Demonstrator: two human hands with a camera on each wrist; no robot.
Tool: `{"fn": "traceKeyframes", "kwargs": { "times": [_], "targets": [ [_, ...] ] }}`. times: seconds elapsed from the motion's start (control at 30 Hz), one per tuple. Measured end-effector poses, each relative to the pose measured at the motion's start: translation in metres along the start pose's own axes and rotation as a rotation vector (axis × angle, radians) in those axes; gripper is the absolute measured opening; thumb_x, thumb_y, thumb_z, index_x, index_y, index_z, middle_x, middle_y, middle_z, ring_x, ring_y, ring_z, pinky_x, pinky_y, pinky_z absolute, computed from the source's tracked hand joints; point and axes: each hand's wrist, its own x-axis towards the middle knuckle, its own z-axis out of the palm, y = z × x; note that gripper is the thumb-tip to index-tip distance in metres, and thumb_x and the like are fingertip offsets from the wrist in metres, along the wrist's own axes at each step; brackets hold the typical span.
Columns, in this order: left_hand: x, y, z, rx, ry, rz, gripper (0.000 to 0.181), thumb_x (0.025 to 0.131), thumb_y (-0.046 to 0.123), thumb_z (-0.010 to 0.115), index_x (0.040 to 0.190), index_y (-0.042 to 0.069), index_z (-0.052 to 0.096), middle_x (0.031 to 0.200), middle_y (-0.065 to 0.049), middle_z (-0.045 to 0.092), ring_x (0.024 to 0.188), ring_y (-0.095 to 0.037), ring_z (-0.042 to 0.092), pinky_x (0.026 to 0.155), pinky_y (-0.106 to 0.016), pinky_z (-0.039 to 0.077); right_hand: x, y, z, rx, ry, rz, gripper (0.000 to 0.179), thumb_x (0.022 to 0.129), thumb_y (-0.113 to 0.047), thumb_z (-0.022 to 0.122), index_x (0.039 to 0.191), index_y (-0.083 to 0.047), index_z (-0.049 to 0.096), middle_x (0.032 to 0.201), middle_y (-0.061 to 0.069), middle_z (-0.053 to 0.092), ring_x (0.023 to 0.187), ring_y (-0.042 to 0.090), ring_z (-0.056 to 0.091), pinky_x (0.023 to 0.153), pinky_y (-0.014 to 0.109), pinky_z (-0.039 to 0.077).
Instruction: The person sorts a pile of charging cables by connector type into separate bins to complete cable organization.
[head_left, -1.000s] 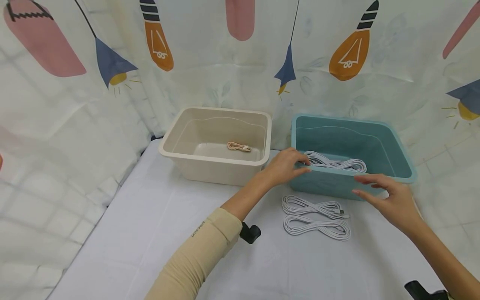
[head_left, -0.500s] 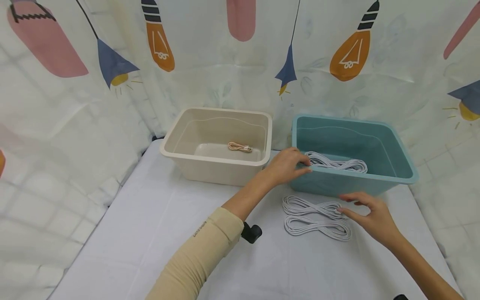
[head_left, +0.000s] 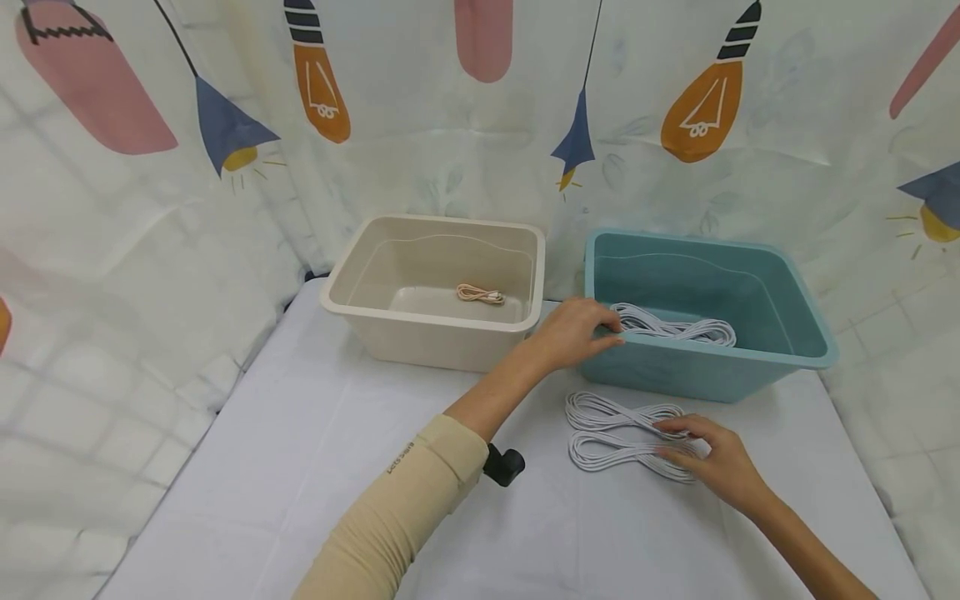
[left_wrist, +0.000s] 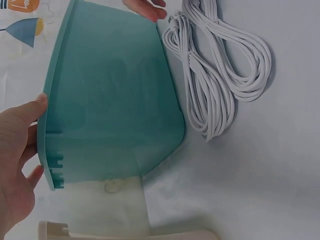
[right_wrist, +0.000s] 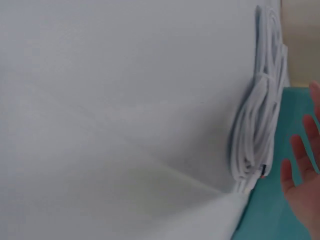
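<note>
My left hand [head_left: 572, 333] grips the near left corner of the teal bin [head_left: 675, 367]. In the left wrist view, its thumb and fingers lie on either side of the rim [left_wrist: 43, 110]. Inside that bin lies a looped white cable bundle [head_left: 667, 327]. Two more bundles rest on the table before it: a farther white cable [head_left: 603, 411] and a nearer white cable [head_left: 600, 451]. Over their right ends hovers my right hand [head_left: 716, 460], thumb and fingers apart, straight in the right wrist view. Whether its fingertips touch the cables I cannot tell.
A beige bin [head_left: 420, 342] stands left of the teal one, holding a small peach cable [head_left: 480, 293]. A patterned curtain [head_left: 487, 150] hangs close behind both bins. White cloth covers the table [head_left: 525, 533]. A black wrist mount [head_left: 502, 467] sticks out from my left sleeve.
My right hand has come down from near the teal bin's front right side toward me and leftward, onto the cables' right ends. The left hand stays on the rim.
</note>
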Motion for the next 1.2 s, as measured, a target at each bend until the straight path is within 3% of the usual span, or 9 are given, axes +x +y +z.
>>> {"fn": "traceKeyframes", "kwargs": {
  "times": [0.23, 0.63, 0.97, 1.2],
  "targets": [
    [-0.001, 0.0, 0.001, -0.002, 0.003, 0.0, 0.019, 0.104, 0.027, 0.071, 0.116, 0.014, 0.08, 0.114, 0.0, 0.078, 0.108, -0.018, 0.069, 0.105, -0.034, 0.049, -0.006, 0.014, 0.015, -0.011, -0.012, -0.007, 0.04, 0.072, -0.005, 0.096, 0.108, -0.012, 0.081, 0.106, 0.003, 0.078, 0.11, -0.016, 0.057, 0.099, -0.002, 0.034],
    [-0.001, -0.002, 0.001, 0.015, 0.007, 0.012, 0.021, 0.104, 0.031, 0.07, 0.115, 0.016, 0.08, 0.113, 0.002, 0.078, 0.105, -0.016, 0.069, 0.093, -0.029, 0.052, -0.011, 0.026, 0.032, -0.094, -0.023, -0.024, 0.046, 0.067, -0.013, 0.099, 0.11, -0.016, 0.081, 0.109, 0.005, 0.077, 0.105, 0.001, 0.059, 0.094, 0.006, 0.037],
    [-0.001, -0.002, 0.001, 0.006, 0.014, 0.01, 0.021, 0.104, 0.031, 0.07, 0.115, 0.016, 0.08, 0.113, 0.002, 0.078, 0.104, -0.015, 0.069, 0.091, -0.028, 0.053, -0.01, 0.03, 0.037, -0.082, 0.014, -0.099, 0.045, 0.064, -0.003, 0.097, 0.105, -0.014, 0.081, 0.101, 0.003, 0.077, 0.097, 0.003, 0.057, 0.087, 0.009, 0.039],
    [-0.001, -0.002, 0.002, -0.012, 0.009, 0.011, 0.021, 0.104, 0.029, 0.071, 0.116, 0.015, 0.08, 0.113, 0.0, 0.078, 0.104, -0.017, 0.069, 0.09, -0.029, 0.053, -0.01, 0.025, 0.032, -0.115, -0.015, -0.039, 0.041, 0.066, -0.007, 0.098, 0.102, -0.018, 0.082, 0.102, 0.001, 0.077, 0.1, 0.005, 0.06, 0.094, 0.006, 0.036]
  ]
}}
